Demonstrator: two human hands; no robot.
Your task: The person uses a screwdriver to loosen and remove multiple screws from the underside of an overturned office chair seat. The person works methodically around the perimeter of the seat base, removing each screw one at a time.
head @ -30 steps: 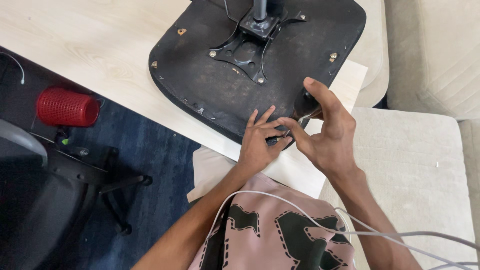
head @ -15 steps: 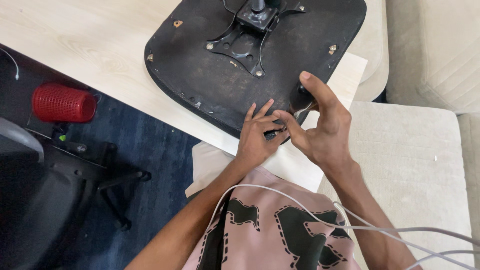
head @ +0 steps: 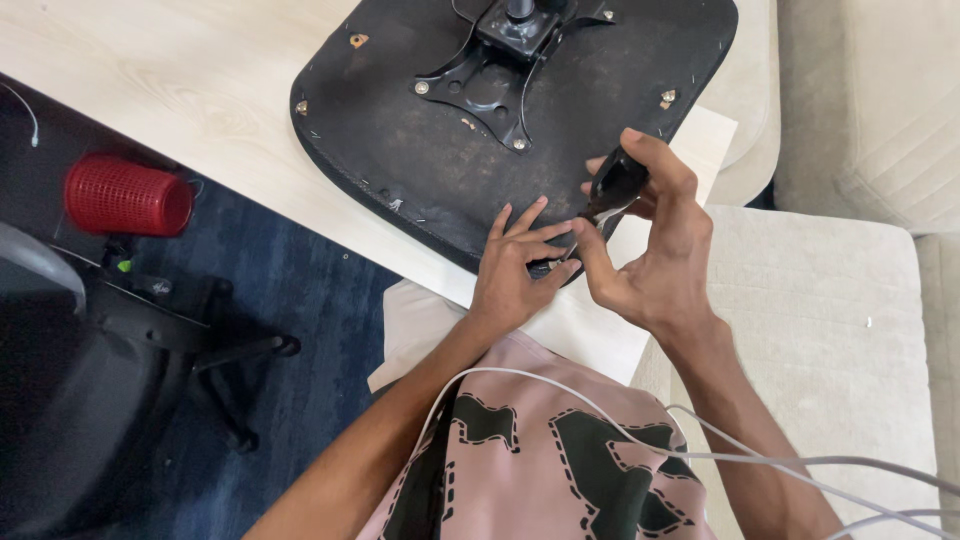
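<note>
Fingers of right hand gripping black-handled screwdriver, left hand splayed flat on rough black seat underside

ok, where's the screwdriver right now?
Head view, right of centre: the screwdriver is in the right hand, tip at the seat base's near edge, beside the left hand.

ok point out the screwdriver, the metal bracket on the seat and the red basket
screwdriver (head: 614,187), head view, on its dark handle in the right hand
metal bracket (head: 497,82), head view, on the black plate's middle
red basket (head: 125,195), head view, on its meshed side wall
</note>
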